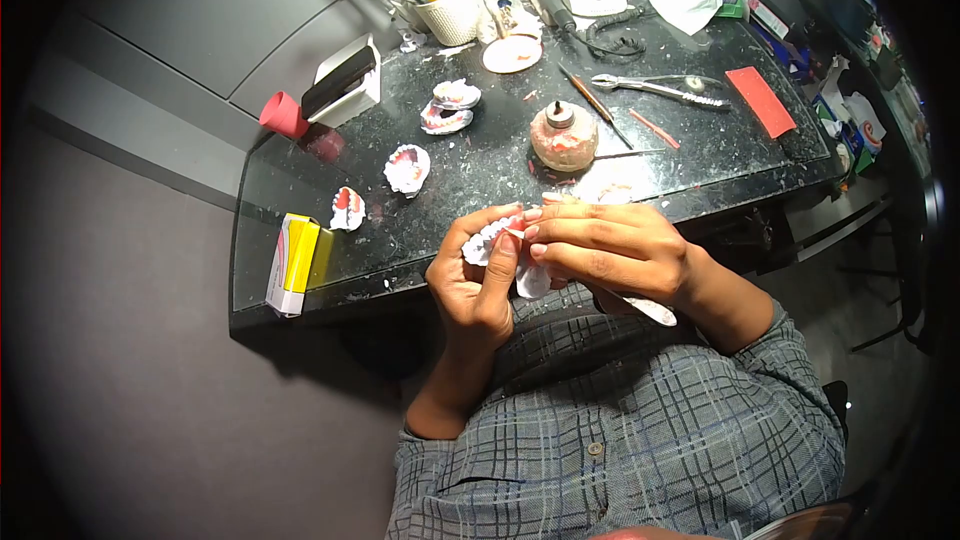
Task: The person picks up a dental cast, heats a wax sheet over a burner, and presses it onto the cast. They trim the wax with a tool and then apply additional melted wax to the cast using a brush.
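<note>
A white dental model with teeth and pink wax (479,248) is held in my left hand (474,285), its thumb and fingers wrapped round it. My right hand (610,245) lies over the model's right side, fingers pressed together. It holds a tool (652,311) whose pale, patterned handle end sticks out below the palm; the working tip is mostly hidden by the fingers. Just beyond my hands stands a round burner bottle (564,140) with a metal neck.
Dental models (407,171) stand at the left of the black desk (480,170). A yellow and white box (293,265) is at the left edge. Pliers (660,90), a brown-handled tool (590,98) and a red wax sheet (760,102) lie at the right. A woven cup (449,18) stands behind.
</note>
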### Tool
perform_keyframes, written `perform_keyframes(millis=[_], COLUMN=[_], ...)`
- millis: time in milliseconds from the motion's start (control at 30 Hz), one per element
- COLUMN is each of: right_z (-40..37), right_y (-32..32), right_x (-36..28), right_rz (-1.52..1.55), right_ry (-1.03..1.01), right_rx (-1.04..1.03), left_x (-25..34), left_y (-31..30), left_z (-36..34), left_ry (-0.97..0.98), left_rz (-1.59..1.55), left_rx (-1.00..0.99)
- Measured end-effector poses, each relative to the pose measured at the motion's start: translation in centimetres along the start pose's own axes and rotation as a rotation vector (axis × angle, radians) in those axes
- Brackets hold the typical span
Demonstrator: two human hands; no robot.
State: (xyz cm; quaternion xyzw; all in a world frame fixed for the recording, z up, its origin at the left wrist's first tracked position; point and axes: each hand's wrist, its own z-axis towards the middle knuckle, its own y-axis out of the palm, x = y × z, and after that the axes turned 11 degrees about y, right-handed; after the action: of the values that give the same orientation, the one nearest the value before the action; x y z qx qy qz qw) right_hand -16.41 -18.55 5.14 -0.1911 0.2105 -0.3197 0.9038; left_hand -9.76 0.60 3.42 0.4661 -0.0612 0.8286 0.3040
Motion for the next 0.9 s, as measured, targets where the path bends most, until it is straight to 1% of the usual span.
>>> perform_keyframes(millis=[400, 667, 900], right_z=[-0.10, -0.41, -0.83], right_y=[0.10, 0.13, 0.32], right_x=[0.13, 0.33, 0.52], right_rz=[0.018, 0.031, 0.046], right_ry=[0.020, 0.033, 0.060], right_rx=[-0.010, -0.014, -0.032], left_x=[-0.06, -0.49, -0.88], left_y=[0.11, -0.26, -0.55], left_z=[-0.04, 0.06, 0.07], left_ry=[0.006, -0.071, -0.077], left_rz=[-0.006, -0.148, -0.179], left_rx=[0.008, 0.044, 0.048])
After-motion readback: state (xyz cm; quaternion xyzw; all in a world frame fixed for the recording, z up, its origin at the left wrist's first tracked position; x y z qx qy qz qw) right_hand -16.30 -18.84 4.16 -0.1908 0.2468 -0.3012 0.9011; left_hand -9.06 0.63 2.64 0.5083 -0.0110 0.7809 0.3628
